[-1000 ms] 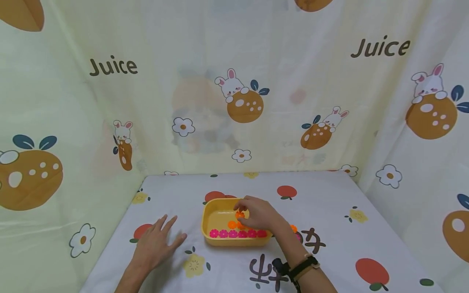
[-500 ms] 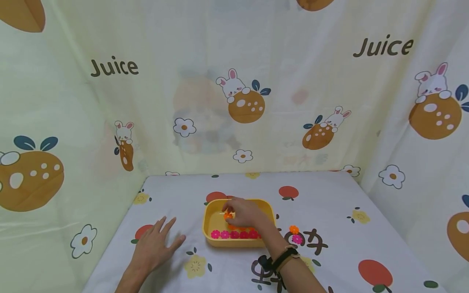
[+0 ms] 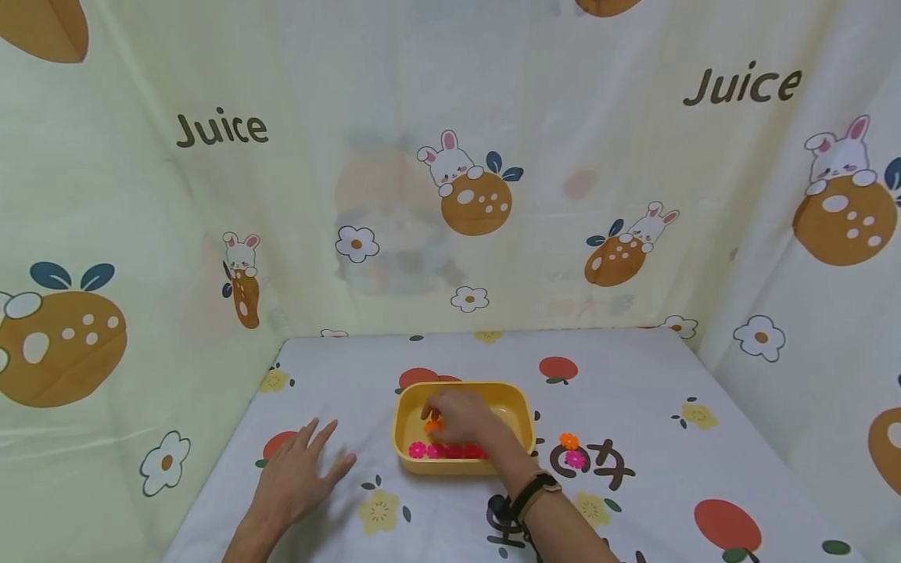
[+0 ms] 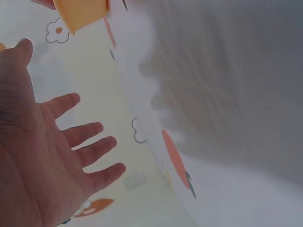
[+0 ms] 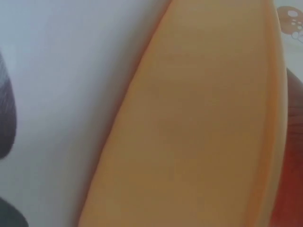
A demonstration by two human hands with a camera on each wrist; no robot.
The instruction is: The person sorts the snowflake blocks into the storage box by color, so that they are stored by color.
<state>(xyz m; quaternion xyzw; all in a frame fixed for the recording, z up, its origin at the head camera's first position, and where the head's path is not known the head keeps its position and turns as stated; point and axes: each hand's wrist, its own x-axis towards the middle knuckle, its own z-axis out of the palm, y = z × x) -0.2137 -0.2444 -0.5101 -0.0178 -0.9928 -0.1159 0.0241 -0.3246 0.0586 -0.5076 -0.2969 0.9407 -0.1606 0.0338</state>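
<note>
The right hand's fingers (image 3: 435, 412) were curled round a small orange flower-shaped plastic piece (image 3: 433, 426), held low inside the shallow yellow rectangular plastic tray (image 3: 521, 407). Just nearer the person than those fingers lay a row of pink flower-shaped pieces (image 3: 418, 450), running left to right along the tray's long axis. The left hand (image 3: 299, 473) rested flat, fingers spread, on the cloth-covered worktop (image 3: 633, 375) well left of the tray.

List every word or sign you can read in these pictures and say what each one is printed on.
"Juice" on the left curtain wall.
"Juice" on the right curtain wall.
Large dark characters on the tablecloth, beside the yellow tray: partly hidden by the right hand and its forearm, not readable.
Nothing readable in either wrist view.
</note>
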